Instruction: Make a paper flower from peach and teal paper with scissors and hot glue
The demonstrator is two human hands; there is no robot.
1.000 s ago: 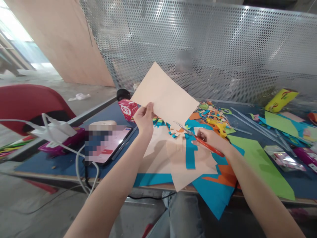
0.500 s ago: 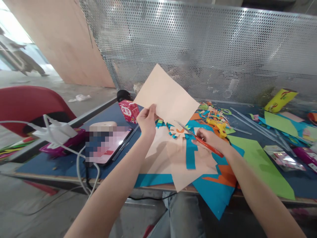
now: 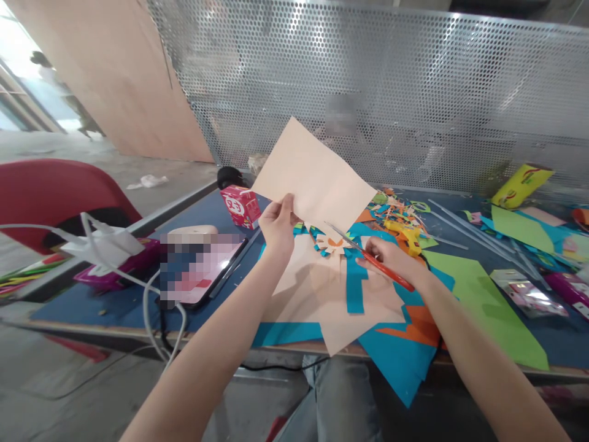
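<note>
My left hand pinches the lower left edge of a beige paper sheet and holds it up, tilted, above the table. My right hand grips red-handled scissors. Their blades point up and left, with the tips just under the sheet's lower edge. Below the sheet lies a small cut paper flower of beige, orange and blue. Under both hands more beige sheets and blue paper lie flat on the blue table.
A tablet lies at the left, beside a white charger with cables and a red carton. Paper scraps, a yellow glue gun, green sheets and clear sticks lie at the right. A perforated metal screen stands behind. A red chair stands left.
The beige sheet has shifted slightly to the right and down towards the scissors. My right hand with the scissors has stayed almost still.
</note>
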